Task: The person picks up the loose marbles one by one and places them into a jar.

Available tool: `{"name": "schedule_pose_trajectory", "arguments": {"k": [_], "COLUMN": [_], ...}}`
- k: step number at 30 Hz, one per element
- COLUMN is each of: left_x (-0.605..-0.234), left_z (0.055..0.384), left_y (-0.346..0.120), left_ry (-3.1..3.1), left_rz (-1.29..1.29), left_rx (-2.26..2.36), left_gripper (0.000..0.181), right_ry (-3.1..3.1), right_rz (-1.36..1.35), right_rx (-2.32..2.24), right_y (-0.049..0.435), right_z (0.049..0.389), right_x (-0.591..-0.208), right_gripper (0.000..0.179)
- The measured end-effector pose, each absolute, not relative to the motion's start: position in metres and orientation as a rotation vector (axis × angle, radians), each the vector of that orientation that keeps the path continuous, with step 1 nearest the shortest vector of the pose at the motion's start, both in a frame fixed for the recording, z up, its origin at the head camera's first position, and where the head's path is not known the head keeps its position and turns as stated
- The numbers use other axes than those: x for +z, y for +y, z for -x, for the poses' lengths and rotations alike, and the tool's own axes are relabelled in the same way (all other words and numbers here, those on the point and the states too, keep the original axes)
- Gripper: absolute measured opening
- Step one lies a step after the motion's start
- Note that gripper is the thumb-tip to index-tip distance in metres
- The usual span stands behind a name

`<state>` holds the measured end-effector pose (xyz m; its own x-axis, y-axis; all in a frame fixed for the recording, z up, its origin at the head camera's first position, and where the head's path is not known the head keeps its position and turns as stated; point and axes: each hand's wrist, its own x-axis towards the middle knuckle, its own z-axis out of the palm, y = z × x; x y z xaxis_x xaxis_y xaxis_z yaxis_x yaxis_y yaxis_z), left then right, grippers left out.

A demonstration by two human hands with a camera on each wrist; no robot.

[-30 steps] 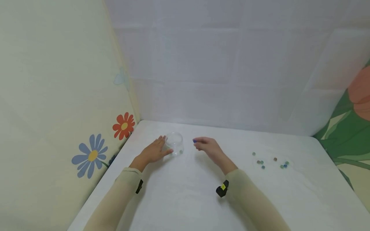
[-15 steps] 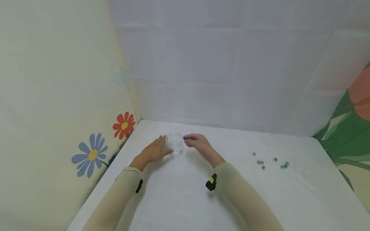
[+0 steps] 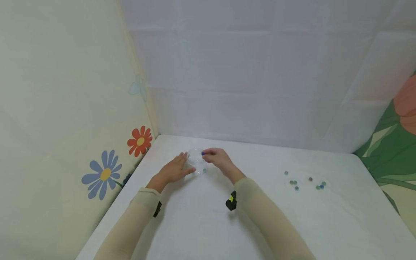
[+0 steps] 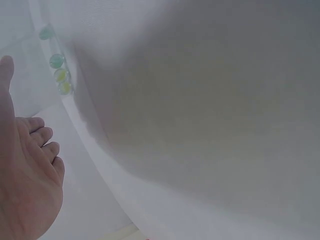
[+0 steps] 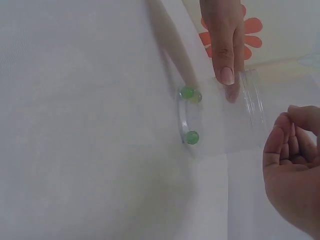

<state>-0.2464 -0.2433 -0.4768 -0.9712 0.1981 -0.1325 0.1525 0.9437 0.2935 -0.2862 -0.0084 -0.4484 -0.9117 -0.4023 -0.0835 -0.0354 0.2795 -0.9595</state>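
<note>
A clear jar [image 3: 195,160] stands on the white table toward the back. My left hand [image 3: 174,169] rests against its left side, fingers and thumb extended along the wall. Between thumb and fingertips my right hand [image 3: 220,159] pinches a blue marble [image 3: 203,153] at the right side of the jar's rim. From the right wrist view the right hand's pinched fingertips [image 5: 285,117] are just off the jar's mouth, and the marble is hidden there. Green marbles [image 5: 192,137] lie at the jar's bottom. Several greenish and yellowish marbles [image 4: 56,61] show in the left wrist view.
Several loose marbles [image 3: 310,179], green, blue and brown, lie on the right part of the white table [image 3: 195,224]. A white cloth [image 3: 227,72] hangs behind the table, and flowered cloths stand at the left and right sides.
My right hand has moved left with the blue marble, from apart from the jar to its rim. The left hand stays against the jar.
</note>
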Motion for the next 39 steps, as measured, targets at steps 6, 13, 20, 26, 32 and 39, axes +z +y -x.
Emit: {"name": "schedule_pose_trajectory", "arguments": {"k": [6,13,20,26,32,39], "left_x": [-0.478,-0.477,-0.476,-0.477,-0.478,-0.48], "left_z": [0.247,0.248,0.25,0.249,0.249,0.249], "left_y": [-0.243,-0.243,-0.242,-0.243,-0.243,-0.243], "left_ry": [2.941,2.941,2.929,2.937,2.934,2.932], "left_rz": [-0.267,-0.278,-0.264,-0.275,-0.279,-0.249], "left_rx": [0.413,0.399,0.422,0.409,0.417,0.416], "left_gripper": [0.104,0.103,0.104,0.103,0.103,0.104], "right_ry": [2.31,2.355,2.389,2.521,2.578,2.594], "right_rz": [0.429,0.443,0.442,0.547,0.645,0.682], "right_rx": [-1.613,-1.57,-1.505,-1.385,-1.293,-1.263], "right_y": [-0.015,-0.018,-0.017,-0.013,-0.004,0.015], "right_z": [0.287,0.29,0.291,0.291,0.287,0.281], "right_x": [-0.446,-0.447,-0.445,-0.443,-0.438,-0.44], "right_gripper": [0.028,0.027,0.027,0.027,0.028,0.027]}}
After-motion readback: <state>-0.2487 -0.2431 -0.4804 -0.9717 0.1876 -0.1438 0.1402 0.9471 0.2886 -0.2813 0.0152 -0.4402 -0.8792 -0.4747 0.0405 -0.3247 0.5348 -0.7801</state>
